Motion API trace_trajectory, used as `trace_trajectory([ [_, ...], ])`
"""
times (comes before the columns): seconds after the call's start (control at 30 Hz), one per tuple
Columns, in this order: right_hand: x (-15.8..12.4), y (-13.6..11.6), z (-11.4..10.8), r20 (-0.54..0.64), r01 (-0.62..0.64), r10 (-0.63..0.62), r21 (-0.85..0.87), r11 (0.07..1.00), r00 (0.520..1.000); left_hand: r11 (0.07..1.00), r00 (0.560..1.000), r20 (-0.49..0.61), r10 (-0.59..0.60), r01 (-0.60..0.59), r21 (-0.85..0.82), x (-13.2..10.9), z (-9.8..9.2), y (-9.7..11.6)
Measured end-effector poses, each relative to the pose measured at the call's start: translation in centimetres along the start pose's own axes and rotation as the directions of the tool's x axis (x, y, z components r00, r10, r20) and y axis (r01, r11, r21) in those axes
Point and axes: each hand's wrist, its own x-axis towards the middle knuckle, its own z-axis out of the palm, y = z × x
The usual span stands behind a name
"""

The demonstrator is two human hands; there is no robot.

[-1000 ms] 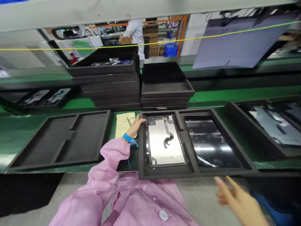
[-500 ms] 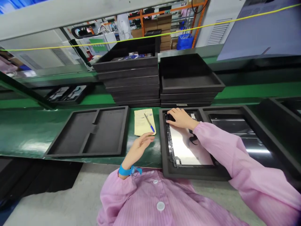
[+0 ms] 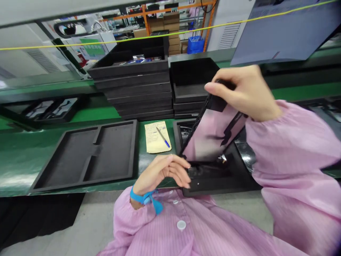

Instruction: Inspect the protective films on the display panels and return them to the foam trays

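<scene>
My right hand grips the top edge of a flat display panel, which is tilted up out of the left pocket of a black foam tray. The panel's shiny back with a dark flex cable faces me. My left hand, with a blue wrist strap, hovers at the panel's lower left corner, fingers curled and apart, touching the tray's edge. Both arms wear pink sleeves.
An empty two-pocket black foam tray lies to the left on the green belt. A yellow note with a blue pen sits between the trays. Stacks of black trays stand behind. Another tray with parts is at far left.
My right hand came in, took the panel's top edge and lifted it, tilting it up from the tray. My left hand moved from the tray's far corner to its near corner.
</scene>
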Motion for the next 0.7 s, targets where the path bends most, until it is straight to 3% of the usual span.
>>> trace_trajectory([
  [0.03, -0.9, -2.1, -0.8, -0.162, 0.100, -0.114, -0.090, 0.991, 0.980, 0.992, 0.998, 0.058, 0.006, 0.002, -0.125, -0.2, 1.0, 0.7],
  [0.07, -2.3, -4.2, -1.0, -0.190, 0.205, -0.242, -0.196, 0.959, 0.951, 0.970, 0.997, 0.068, 0.039, -0.021, -0.242, -0.3, 2.0, 1.2],
  [0.1, -3.9, -6.2, -0.8, -0.163, 0.326, -0.378, -0.276, 0.904, 0.911, 0.943, 0.996, 0.021, 0.083, -0.072, -0.324, -0.3, 2.8, 1.7],
  [0.17, -7.5, -9.2, 0.5, -0.159, 0.553, -0.622, -0.327, 0.766, 0.767, 0.921, 0.969, -0.178, 0.172, -0.222, -0.319, -0.3, 4.0, 2.0],
  [0.2, -9.0, -10.0, 1.2, -0.167, 0.540, -0.616, -0.345, 0.768, 0.769, 0.925, 0.941, -0.266, 0.208, -0.278, -0.260, -0.2, 4.1, 1.9],
  [0.27, -10.9, -9.7, 2.3, -0.022, 0.493, -0.511, -0.232, 0.839, 0.859, 0.935, 0.893, -0.366, 0.261, -0.329, -0.135, -0.2, 3.8, 1.3],
  [0.37, -10.1, -5.2, 2.4, -0.058, 0.151, -0.149, 0.026, 0.988, 0.987, 0.939, 0.881, -0.366, 0.300, -0.341, -0.050, -0.5, 2.6, 0.2],
  [0.4, -9.2, -3.2, 2.3, -0.162, -0.039, 0.052, 0.082, 0.996, 0.985, 0.937, 0.883, -0.351, 0.312, -0.347, -0.040, -0.6, 2.3, -0.1],
  [0.43, -8.2, -1.1, 2.4, -0.225, -0.231, 0.267, 0.173, 0.957, 0.937, 0.934, 0.886, -0.328, 0.327, -0.356, -0.029, -0.7, 2.0, -0.3],
  [0.5, -6.3, 2.3, 2.7, -0.175, -0.368, 0.422, 0.274, 0.889, 0.890, 0.934, 0.904, -0.256, 0.342, -0.356, -0.010, -1.0, 1.9, -0.4],
  [0.6, -4.7, 4.5, 3.7, -0.112, -0.418, 0.473, 0.327, 0.848, 0.874, 0.949, 0.936, -0.157, 0.314, -0.315, 0.019, -1.2, 2.1, -0.2],
  [0.7, -4.5, 3.5, 4.1, -0.275, -0.424, 0.476, 0.231, 0.876, 0.835, 0.958, 0.948, -0.134, 0.287, -0.286, 0.026, -1.2, 2.3, -0.1],
])
